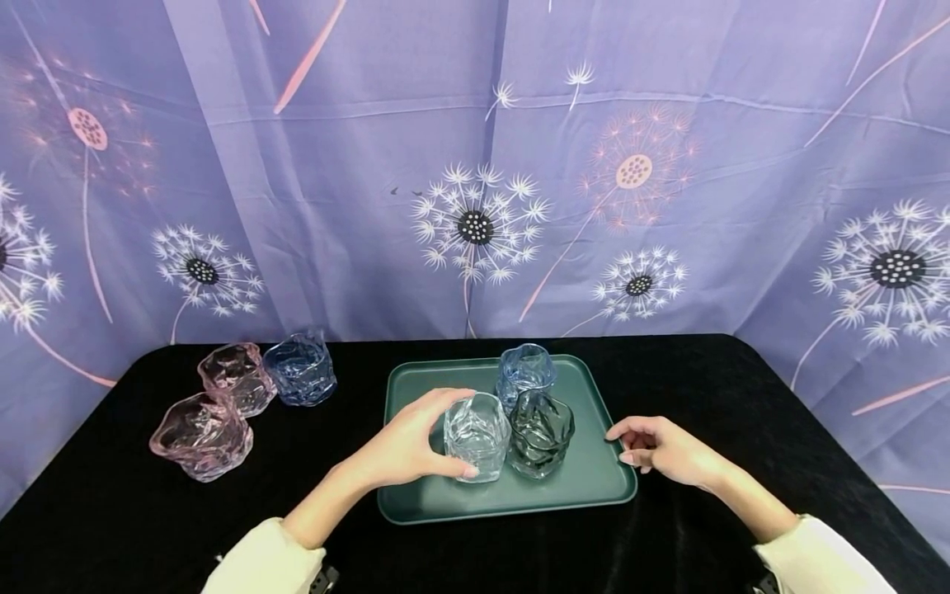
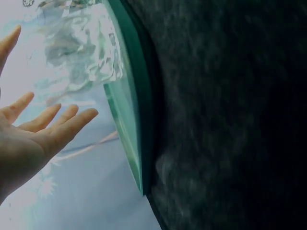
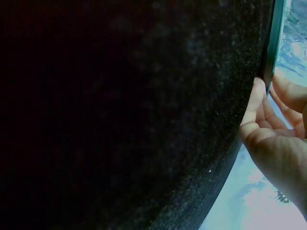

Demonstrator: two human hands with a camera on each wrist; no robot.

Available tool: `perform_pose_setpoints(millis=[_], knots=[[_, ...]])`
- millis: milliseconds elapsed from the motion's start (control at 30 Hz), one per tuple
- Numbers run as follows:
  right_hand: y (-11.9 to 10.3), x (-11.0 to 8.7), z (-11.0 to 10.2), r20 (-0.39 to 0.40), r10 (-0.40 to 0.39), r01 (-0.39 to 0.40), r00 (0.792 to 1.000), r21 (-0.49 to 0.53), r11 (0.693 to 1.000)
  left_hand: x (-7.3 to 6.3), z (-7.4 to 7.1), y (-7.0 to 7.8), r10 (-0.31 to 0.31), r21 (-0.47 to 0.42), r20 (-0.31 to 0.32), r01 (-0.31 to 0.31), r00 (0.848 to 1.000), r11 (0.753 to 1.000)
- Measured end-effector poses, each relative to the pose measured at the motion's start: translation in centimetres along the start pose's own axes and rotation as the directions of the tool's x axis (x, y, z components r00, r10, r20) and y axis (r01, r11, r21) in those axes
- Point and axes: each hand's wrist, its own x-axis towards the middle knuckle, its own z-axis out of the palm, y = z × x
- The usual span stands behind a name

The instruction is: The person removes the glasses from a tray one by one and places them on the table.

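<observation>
A clear glass cup (image 1: 477, 437) stands on a dark green tray (image 1: 438, 505). My left hand (image 1: 404, 441) is at its left side, thumb in front and fingers behind. In the left wrist view those fingers (image 2: 72, 125) look straight and spread, with the clear cup (image 2: 79, 52) beyond them. Right of the clear cup, also on the tray, are a smoky grey glass cup (image 1: 540, 437) and, behind, a light blue one (image 1: 525, 371). My right hand (image 1: 668, 450) pinches the tray's right rim between thumb and fingers; the right wrist view shows the rim (image 3: 273, 48) meeting the fingertips.
Two pink glass cups (image 1: 204, 436) and a darker blue glass cup (image 1: 300, 371) stand in a group on the left of the black-covered table (image 1: 312, 462). A lilac curtain with dandelion prints (image 1: 356, 206) hangs behind the table's far edge.
</observation>
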Motion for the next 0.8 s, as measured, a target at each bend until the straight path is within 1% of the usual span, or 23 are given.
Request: perform_pose_setpoints(millis=[133,333,633,800], knots=[[0.0,0.0,0.0,-0.001,-0.003,0.003,1.000,-0.003,1.000,0.4,0.8,0.1,0.001,-0.001,-0.002,-0.001,1.000,1.000],[0.1,0.0,0.0,-0.002,-0.009,0.009,1.000,-0.006,1.000,1.0,1.7,0.2,-0.009,0.027,-0.013,0.009,1.000,1.000],[0.2,0.0,0.0,-0.004,-0.019,0.019,1.000,-0.001,1.000,1.5,1.8,0.4,-0.017,0.071,0.010,0.016,1.000,0.997],[0.1,0.0,0.1,-0.007,-0.019,0.019,1.000,-0.003,1.000,1.8,1.6,0.5,-0.038,0.084,0.028,0.036,0.999,0.996]])
